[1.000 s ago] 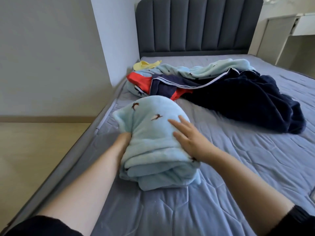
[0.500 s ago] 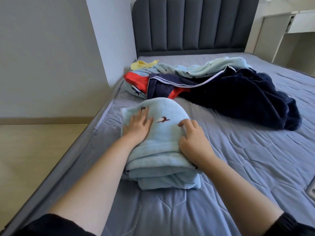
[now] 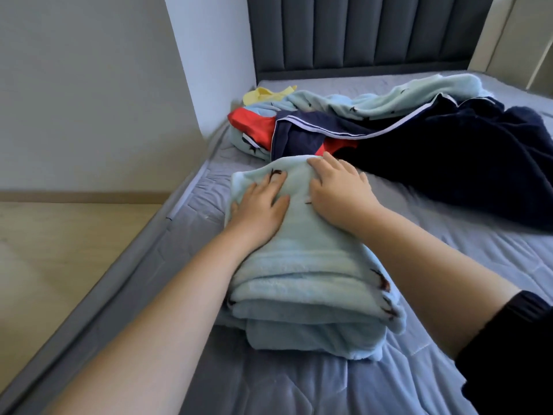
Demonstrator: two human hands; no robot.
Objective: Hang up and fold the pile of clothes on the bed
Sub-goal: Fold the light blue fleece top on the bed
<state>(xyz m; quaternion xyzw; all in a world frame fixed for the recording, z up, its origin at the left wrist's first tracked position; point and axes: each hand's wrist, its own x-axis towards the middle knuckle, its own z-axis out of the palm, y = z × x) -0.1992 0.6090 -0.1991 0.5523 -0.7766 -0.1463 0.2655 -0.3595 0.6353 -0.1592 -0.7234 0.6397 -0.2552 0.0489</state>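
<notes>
You are pressing your left hand (image 3: 257, 208) and right hand (image 3: 338, 193), both flat and holding nothing, on one folded light-blue fleece garment (image 3: 308, 265); one loose clothes pile (image 3: 419, 130) is lying farther along the grey quilted bed (image 3: 449, 265).

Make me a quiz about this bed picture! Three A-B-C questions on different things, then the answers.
1. What are the left hand and right hand doing? A) lifting a hanger B) pressing flat on the folded fleece C) making fists
2. What colour is the folded fleece? A) red B) yellow C) light blue
3. Where is the yellow garment? A) the clothes pile's far-left end B) on the fleece C) in the right hand
Answers: 1 B, both palms lie flat on it; 2 C, pale blue with dark prints; 3 A, it peeks out beyond the red garment.
</notes>
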